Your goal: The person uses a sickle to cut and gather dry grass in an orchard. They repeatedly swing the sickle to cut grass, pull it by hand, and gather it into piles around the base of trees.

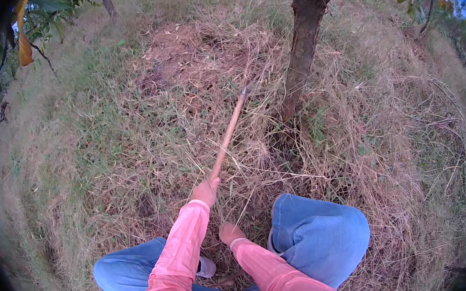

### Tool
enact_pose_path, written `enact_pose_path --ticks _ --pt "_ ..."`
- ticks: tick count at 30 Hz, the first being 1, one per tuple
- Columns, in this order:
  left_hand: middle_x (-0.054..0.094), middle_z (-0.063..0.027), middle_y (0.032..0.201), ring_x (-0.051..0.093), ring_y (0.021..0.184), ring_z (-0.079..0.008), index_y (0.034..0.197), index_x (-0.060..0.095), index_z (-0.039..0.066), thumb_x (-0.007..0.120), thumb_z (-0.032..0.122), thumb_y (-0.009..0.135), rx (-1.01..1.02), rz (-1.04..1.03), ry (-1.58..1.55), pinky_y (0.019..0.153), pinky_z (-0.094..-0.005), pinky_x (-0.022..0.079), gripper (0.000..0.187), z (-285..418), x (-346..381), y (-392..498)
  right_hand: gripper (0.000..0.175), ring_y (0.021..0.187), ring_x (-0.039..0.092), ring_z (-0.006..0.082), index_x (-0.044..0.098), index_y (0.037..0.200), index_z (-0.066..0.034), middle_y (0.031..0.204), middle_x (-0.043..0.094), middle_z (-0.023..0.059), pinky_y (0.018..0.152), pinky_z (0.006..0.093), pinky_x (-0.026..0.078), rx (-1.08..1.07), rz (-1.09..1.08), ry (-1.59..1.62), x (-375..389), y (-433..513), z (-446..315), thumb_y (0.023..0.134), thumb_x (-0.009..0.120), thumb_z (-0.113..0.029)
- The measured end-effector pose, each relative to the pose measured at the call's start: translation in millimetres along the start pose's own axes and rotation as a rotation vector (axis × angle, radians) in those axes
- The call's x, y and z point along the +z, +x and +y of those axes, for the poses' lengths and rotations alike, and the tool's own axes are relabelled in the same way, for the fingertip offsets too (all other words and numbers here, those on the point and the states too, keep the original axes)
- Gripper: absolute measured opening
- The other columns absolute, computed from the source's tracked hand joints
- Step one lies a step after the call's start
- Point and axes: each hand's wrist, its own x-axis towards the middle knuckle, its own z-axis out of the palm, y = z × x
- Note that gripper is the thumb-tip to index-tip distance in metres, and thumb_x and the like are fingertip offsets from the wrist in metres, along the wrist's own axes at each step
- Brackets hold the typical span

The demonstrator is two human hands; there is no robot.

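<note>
My left hand (205, 191) grips the lower part of a wooden handle (227, 135) that slants up and to the right. A metal ferrule shows at the handle's far end; the tool's head is lost among the cut grass, so its kind cannot be told. Nearer my body, my right hand (230, 233) is closed beside thin dry grass stalks (246, 203) that rise from it; whether it also touches the handle cannot be seen. Dry cut grass (258, 142) lies under and around both hands.
A tree trunk (300, 51) stands ahead to the right, with tufts of grass at its foot. A patch of bare soil (174, 44) lies farther ahead. Leafy branches (46, 20) hang at the upper left. My bent knees, in blue jeans (321, 239), flank my arms.
</note>
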Motion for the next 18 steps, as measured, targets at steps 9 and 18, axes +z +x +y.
enact_pose_path --ticks 9,18 --pt "0.062 -0.02 0.063 0.063 0.059 -0.0384 0.084 0.056 0.001 0.055 0.046 0.091 -0.365 -0.099 -0.173 0.053 -0.0461 0.049 0.045 -70.8 -78.2 -221.4 0.04 0.102 0.059 0.043 0.064 0.104 0.0011 0.107 0.062 0.0279 0.092 0.0487 0.047 -0.017 -0.005 0.009 9.0 2.4 11.3 0.091 0.044 -0.032" --pt "0.053 -0.0008 0.056 0.05 0.049 -0.0114 0.084 0.059 0.002 0.061 0.039 0.091 -0.388 -0.209 -0.322 0.045 -0.0302 0.041 0.038 -67.5 -143.6 -390.1 0.041 0.104 0.058 0.0427 0.062 0.107 0.0008 0.109 0.061 0.0278 0.094 0.048 0.045 0.024 -0.066 -0.004 3.6 -2.2 15.4 0.09 0.047 -0.033"
